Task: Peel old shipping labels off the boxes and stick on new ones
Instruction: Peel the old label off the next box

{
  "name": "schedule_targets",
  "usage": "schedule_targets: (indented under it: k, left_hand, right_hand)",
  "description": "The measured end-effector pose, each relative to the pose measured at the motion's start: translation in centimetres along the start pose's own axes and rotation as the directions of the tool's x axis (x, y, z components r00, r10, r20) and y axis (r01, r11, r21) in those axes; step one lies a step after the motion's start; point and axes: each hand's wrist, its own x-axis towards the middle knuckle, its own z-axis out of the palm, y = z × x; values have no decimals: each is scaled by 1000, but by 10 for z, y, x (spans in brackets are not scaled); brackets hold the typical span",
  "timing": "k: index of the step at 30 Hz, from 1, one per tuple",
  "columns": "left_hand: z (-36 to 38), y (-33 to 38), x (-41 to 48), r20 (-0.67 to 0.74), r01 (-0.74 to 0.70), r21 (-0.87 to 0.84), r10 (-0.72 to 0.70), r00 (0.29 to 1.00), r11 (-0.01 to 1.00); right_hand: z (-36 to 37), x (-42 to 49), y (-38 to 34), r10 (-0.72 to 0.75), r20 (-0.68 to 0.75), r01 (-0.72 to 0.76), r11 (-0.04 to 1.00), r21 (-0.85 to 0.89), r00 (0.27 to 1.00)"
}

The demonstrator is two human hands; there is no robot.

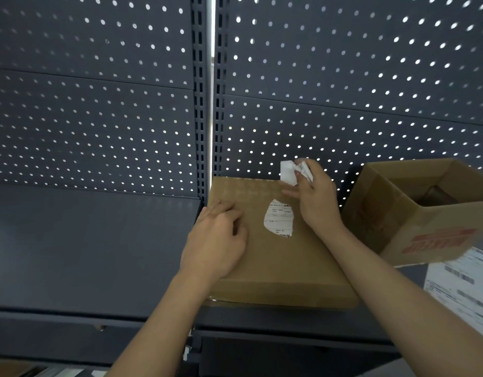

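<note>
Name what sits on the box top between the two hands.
In the head view, a torn remnant of the old label lies between left hand and right hand.

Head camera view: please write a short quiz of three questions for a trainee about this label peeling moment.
1. True or false: the old label is completely off the closed box.
2. What does the right hand pinch? A) a pen B) a torn label piece C) a tape roll
3. Fill in: the left hand rests on the closed box's ___.
Key: 1 false; 2 B; 3 top.
</note>
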Motion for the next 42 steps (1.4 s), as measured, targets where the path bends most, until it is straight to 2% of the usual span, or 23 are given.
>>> schedule_targets:
  k: [4,8,16,25,29,33,37,42]
  left_hand:
    - [0,0,0,-2,1,-5,-1,1000,1000]
    - [1,-1,0,-2,-2,-8,2,1000,1000]
    - [3,-1,1,-13,-9,-8,9,1000,1000]
    - [3,-2,1,-48,-28,0,28,998,1000]
    - [4,-3,2,-61,-42,8,43,997,999]
    - [5,-4,2,-67,-53,15,54,996,998]
    - [5,-5,2,-63,-40,24,42,997,999]
    - [6,-4,2,-73,-50,27,52,996,998]
  right_hand:
    - [-3,-2,1,-6,13,7,997,-82,1000]
    - [-3,-2,-3,7,-35,-11,990,-137,999]
    - [-7,-1,-9,105,-92,-106,994,-4,990]
    - [-6,1,-3,55,-82,-64,991,-113,995]
    - [-7,2,2,138,-49,-132,985,114,989]
    - [-8,3,1,99,-103,-96,995,33,990]
    - [-6,2,-2,78,-85,-81,996,-30,993]
    - [-7,3,-2,159,-20,-158,986,55,987]
